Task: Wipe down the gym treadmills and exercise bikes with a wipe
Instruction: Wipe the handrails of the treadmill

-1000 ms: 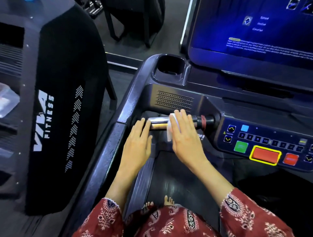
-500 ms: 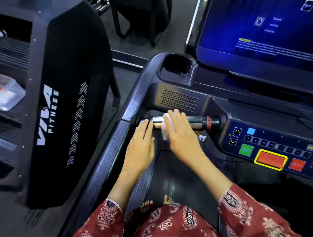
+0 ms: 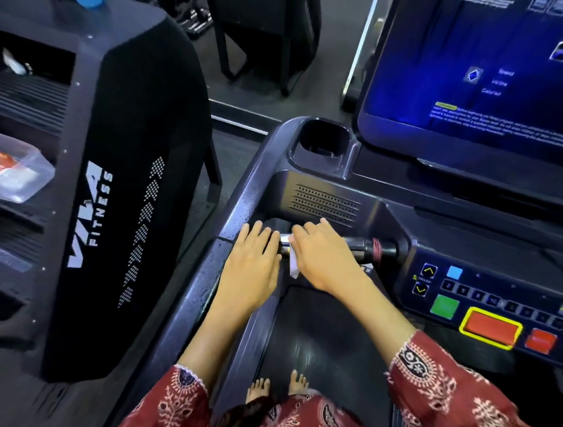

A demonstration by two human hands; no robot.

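Dark grey floor [image 3: 332, 61]; black stand legs [image 3: 285, 61] at far side; pale strip [image 3: 240, 123] crossing floor; dim light.

Left grip [image 3: 253, 265] lies flat, fingers straight; right grip [image 3: 323, 259] curls downward.

Clear plastic container [image 3: 27, 173] far left; blue cap [image 3: 91, 3] top left; black stand legs [image 3: 286, 45] behind.

right grip [image 3: 326, 259] over treadmill handlebar [image 3: 362, 245], fingers curved over it, pressing white wipe [image 3: 293, 265] onto bar; wipe corner hangs below. left grip [image 3: 253, 268] just beside, fingers straight, flat on bar's silver end. green button [image 3: 444, 306] and yellow-rimmed red button [image 3: 490, 330] at right, blue screen [image 3: 457, 76] above. bare feet [image 3: 275, 387] on belt [image 3: 320, 335]. black "via fitness" machine [image 3: 122, 183] at left.
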